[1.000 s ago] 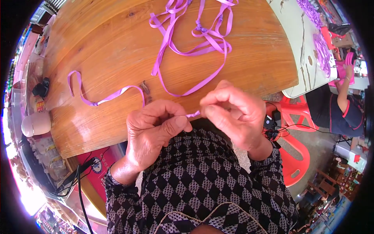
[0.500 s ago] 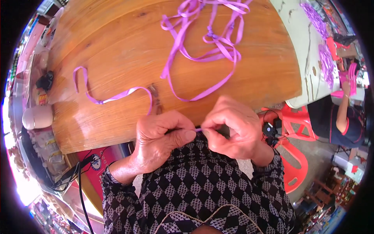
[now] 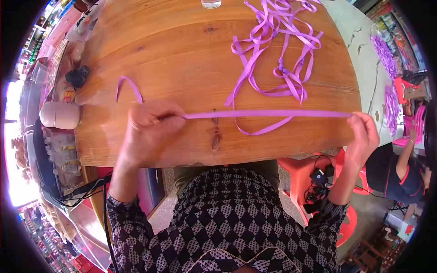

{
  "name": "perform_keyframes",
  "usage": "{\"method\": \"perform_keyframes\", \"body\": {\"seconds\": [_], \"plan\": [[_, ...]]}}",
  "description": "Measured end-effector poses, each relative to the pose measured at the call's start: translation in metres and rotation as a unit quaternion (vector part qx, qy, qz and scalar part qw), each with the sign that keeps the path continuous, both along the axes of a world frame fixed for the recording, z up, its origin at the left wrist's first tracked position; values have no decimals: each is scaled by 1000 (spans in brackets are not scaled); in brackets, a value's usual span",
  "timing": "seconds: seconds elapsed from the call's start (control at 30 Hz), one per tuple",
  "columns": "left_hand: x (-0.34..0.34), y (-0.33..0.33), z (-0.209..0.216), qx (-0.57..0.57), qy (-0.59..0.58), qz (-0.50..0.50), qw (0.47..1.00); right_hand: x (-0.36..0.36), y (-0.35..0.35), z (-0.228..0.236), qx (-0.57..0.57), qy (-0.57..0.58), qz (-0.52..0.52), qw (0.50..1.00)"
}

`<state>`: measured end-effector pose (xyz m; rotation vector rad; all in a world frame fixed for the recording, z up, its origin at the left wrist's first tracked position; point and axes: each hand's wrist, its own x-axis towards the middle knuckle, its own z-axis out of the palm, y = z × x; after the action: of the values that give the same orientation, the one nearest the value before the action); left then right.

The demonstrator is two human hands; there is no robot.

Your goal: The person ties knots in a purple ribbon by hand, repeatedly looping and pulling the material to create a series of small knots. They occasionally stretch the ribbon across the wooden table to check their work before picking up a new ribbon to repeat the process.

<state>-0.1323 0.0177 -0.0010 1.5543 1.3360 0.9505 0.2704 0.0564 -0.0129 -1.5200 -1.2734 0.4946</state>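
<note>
A purple ribbon [image 3: 268, 113] is stretched straight between my hands above the wooden table [image 3: 173, 63]. My left hand [image 3: 152, 125] is closed on one end of that stretch, a little blurred. Beyond it a short tail of ribbon curls on the wood. At the right, my right hand [image 3: 362, 136] pinches the other end between thumb and fingers, over the table's right edge. Behind the taut stretch lies a tangled heap of purple ribbon [image 3: 273, 50] with small knots in it. One loop of ribbon hangs down in front of the heap.
A glass [image 3: 211, 3] stands at the far edge of view. To the left are a pinkish rounded object [image 3: 60, 114] and a black object [image 3: 77, 76]. A white marbled surface [image 3: 359, 45] bears more purple bundles. Right of me are red plastic stools [image 3: 302, 175] and another person [image 3: 405, 175].
My hands have moved from close together near my body to wide apart and farther over the table, pulling the ribbon taut between them. The view has shifted, showing the glass.
</note>
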Motion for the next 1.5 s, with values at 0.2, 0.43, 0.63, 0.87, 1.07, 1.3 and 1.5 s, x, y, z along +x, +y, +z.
{"method": "perform_keyframes", "body": {"seconds": [0.2,0.43,0.63,0.87,1.07,1.3,1.5], "plan": [[19,2,-3,-66,-74,37,994,-48,20,5,230,-418,-20,879],[63,9,9,-249,-269,-9,931,-150,-7,4,147,-89,410,896],[76,13,12,-270,-300,-60,913,-151,-9,2,176,3,429,886],[73,0,5,-278,-231,-49,931,-145,-18,-6,265,-81,388,879],[32,-5,14,-171,-94,51,979,-85,-9,1,172,-240,302,907],[-100,9,-10,-111,-107,71,985,58,23,-14,69,-94,100,988],[-147,-8,-13,-119,-393,135,902,119,18,-30,-8,-49,24,999]]}}
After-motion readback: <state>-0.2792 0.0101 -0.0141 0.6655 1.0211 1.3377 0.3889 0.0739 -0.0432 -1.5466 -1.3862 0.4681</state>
